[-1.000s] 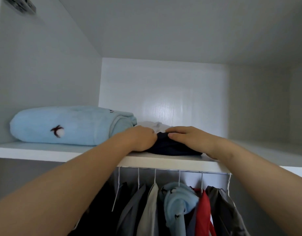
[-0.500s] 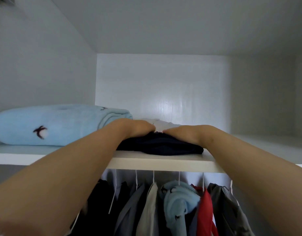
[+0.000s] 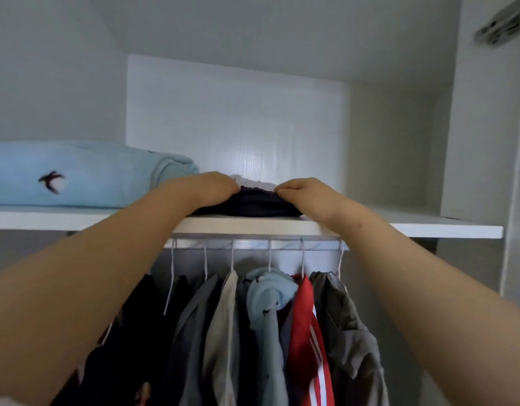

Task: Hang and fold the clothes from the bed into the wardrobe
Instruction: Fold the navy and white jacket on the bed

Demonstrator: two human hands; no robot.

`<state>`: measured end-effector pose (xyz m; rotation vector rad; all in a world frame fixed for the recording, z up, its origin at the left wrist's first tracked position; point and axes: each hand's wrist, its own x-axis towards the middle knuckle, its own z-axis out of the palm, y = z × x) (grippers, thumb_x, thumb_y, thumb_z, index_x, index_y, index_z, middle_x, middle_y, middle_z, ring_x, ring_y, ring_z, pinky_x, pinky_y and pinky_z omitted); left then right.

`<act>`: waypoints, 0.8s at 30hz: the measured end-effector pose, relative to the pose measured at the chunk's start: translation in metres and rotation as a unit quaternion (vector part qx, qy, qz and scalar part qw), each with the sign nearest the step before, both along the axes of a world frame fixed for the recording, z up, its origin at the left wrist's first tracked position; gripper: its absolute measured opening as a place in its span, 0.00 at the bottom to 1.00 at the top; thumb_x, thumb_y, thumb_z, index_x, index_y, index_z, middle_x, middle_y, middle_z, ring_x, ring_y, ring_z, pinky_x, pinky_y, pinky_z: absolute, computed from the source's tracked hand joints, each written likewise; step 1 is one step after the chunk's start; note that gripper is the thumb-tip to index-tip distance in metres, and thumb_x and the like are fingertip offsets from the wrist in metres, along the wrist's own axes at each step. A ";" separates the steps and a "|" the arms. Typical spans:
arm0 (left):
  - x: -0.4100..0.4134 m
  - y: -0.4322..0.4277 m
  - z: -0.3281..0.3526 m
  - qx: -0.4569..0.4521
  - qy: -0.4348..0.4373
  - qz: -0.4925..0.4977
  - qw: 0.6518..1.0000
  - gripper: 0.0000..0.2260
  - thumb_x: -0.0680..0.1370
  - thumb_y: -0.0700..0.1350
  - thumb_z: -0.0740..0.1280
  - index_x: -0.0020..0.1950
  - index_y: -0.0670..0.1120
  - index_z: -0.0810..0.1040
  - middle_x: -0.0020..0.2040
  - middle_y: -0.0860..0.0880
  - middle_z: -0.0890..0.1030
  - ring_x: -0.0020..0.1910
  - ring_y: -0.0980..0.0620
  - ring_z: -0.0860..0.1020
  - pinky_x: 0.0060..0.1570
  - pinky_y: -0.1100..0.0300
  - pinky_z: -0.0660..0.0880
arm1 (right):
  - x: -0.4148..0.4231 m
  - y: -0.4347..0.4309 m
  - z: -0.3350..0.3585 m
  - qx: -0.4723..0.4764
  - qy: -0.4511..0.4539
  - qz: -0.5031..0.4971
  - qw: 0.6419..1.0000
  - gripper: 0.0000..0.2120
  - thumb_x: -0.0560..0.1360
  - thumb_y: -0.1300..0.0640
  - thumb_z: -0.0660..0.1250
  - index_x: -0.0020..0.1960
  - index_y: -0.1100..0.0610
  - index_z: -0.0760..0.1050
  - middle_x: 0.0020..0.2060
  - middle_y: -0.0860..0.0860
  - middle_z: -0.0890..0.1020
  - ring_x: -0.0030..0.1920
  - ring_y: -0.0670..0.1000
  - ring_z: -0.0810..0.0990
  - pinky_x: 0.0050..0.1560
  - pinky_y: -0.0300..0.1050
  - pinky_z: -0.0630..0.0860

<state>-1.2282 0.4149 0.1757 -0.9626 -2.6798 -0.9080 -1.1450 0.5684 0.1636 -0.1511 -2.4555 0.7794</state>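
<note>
A folded dark navy garment (image 3: 252,205) lies on the white wardrobe shelf (image 3: 428,225), near its front edge. Behind it a white folded garment (image 3: 252,183) peeks out. My left hand (image 3: 211,186) lies over the navy garment's left top, fingers bent down onto the fabric. My right hand (image 3: 302,190) is on its right top, and its curled fingertips pinch the upper edge. Both forearms reach up from below.
A rolled light-blue blanket (image 3: 77,174) with a small bird print fills the shelf's left part. Under the shelf, a rail (image 3: 252,244) carries several hung clothes, among them a light-blue piece (image 3: 267,297) and a red jacket (image 3: 305,332). A wardrobe panel (image 3: 481,112) stands at the right.
The view has shifted left and down a little. Both hands stay on the navy garment, and the right fingers have curled more onto its top edge.
</note>
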 end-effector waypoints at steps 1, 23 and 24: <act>0.005 -0.002 -0.002 0.024 0.027 -0.010 0.999 0.17 0.82 0.46 0.54 0.69 0.43 0.69 0.70 0.45 0.68 0.67 0.47 0.68 0.59 0.62 0.63 | 0.008 -0.003 -0.005 -0.009 0.026 -0.009 1.000 0.10 0.79 0.56 0.59 0.55 0.52 0.78 0.54 0.49 0.79 0.52 0.48 0.75 0.50 0.37 0.68; 0.447 0.034 -0.287 0.138 -0.399 -0.459 0.782 0.07 0.76 0.43 0.64 0.40 0.53 0.77 0.40 0.53 0.82 0.45 0.51 0.81 0.48 0.53 0.74 | 0.486 -0.145 -0.270 -0.455 0.264 -0.489 0.695 0.06 0.76 0.57 0.63 0.42 0.50 0.78 0.41 0.46 0.80 0.43 0.47 0.77 0.43 0.39 0.71; 0.485 0.020 -0.303 0.113 -0.427 -0.469 0.765 0.07 0.76 0.42 0.64 0.41 0.53 0.77 0.42 0.53 0.82 0.45 0.52 0.81 0.46 0.55 0.75 | 0.520 -0.164 -0.283 -0.464 0.274 -0.512 0.669 0.06 0.76 0.57 0.64 0.42 0.50 0.78 0.41 0.46 0.80 0.43 0.46 0.78 0.43 0.40 0.72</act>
